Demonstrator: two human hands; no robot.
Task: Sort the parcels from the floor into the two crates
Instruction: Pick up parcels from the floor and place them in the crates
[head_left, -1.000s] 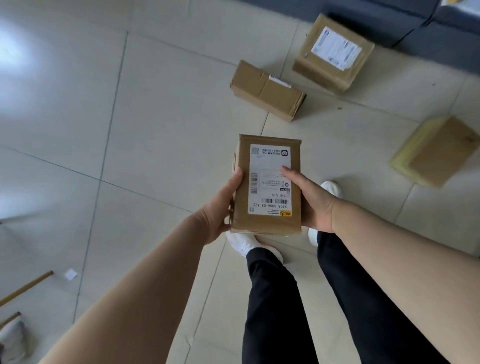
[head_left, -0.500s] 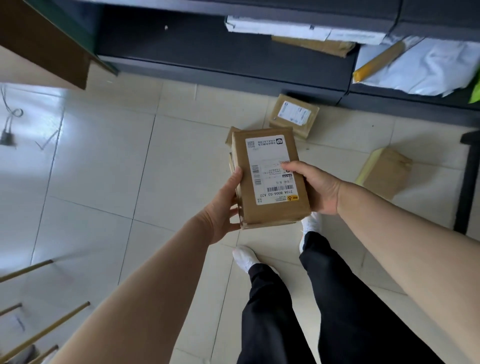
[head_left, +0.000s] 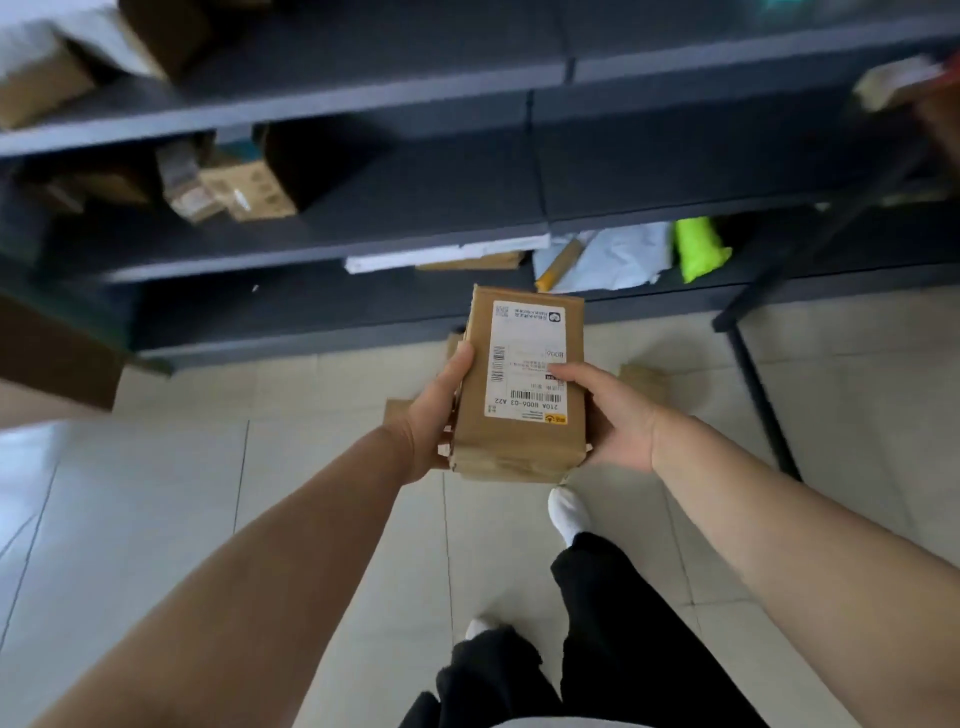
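I hold a brown cardboard parcel (head_left: 522, 436) with a white shipping label in both hands, at chest height in the middle of the view. My left hand (head_left: 434, 415) grips its left edge, thumb on top. My right hand (head_left: 613, 415) grips its right side, thumb lying across the label. Behind the held parcel, other brown parcels lie on the floor: one (head_left: 644, 382) shows to the right of my right hand, and another's corner (head_left: 397, 410) peeks out by my left hand. No crate is in view.
A dark shelving unit (head_left: 415, 244) fills the top of the view, holding cardboard boxes (head_left: 228, 192), white mailers (head_left: 618, 257) and a lime-green bag (head_left: 698, 249). A black shelf leg (head_left: 758, 400) stands on the pale tiled floor at right. My legs and white socks are below.
My head has tilted upward and I have stepped toward the shelves, which now fill the top. The parcel stays in both hands, held the same way.
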